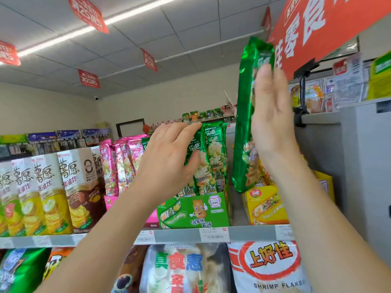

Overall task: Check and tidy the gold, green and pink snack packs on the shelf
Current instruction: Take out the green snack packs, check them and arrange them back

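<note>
My right hand [270, 119] holds a long green snack pack [245, 123] upright in the air, above and between the green and yellow display boxes. Its fingers lie straight along the pack; the thumb is hidden behind it. My left hand [169, 157] rests on the green packs [213, 157] standing in the green display box [196, 210], fingertips at their top edge and thumb on their front. Pink packs [124, 166] stand in a pink box [110, 201] to the left. Gold packs [264, 176] in the yellow box [266, 206] are mostly hidden by the raised pack.
White and yellow chip cartons [42, 193] line the shelf's left part. The shelf edge [179, 235] carries price tags. Large snack bags [268, 267] fill the shelf below. A grey cabinet [338, 155] stands close on the right, under a red banner [317, 28].
</note>
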### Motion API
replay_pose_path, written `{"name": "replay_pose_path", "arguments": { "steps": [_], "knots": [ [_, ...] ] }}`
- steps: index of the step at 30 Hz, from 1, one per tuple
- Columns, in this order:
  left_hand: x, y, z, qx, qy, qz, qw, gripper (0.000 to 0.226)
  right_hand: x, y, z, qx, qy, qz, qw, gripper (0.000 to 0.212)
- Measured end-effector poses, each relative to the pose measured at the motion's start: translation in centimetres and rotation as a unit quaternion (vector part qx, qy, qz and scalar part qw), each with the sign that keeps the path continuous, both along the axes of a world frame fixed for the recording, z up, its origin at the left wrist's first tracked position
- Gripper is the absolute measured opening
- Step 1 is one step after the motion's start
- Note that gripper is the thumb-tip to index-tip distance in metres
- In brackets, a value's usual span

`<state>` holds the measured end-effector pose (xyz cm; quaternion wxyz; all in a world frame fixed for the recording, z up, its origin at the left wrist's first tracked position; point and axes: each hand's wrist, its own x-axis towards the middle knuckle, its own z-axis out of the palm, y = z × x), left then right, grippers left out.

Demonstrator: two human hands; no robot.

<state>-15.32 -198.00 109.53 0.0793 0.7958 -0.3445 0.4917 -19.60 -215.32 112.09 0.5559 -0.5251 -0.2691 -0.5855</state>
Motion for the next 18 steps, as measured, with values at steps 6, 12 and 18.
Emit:
{"name": "replay_pose_path", "arguments": {
  "steps": [6,12,18],
  "knots": [
    [-0.4,-0.4,0.0,-0.013,0.002,-0.004,1.0,0.049,-0.9,-0.1,-3.3,0.015,0.135,0.091,0.987,0.033],
    [-4.4,-0.7,-3.2,-0.12,0.007,-0.136,0.983,0.034,-3.0,-0.2,-6.6,0.07,0.194,0.341,0.917,0.034],
    [-8.6,-2.5,-10.0,-0.214,0.28,-0.33,0.876,0.036,-4.4,2.1,-9.4,0.133,0.204,0.306,0.921,0.047]
  ]
}}
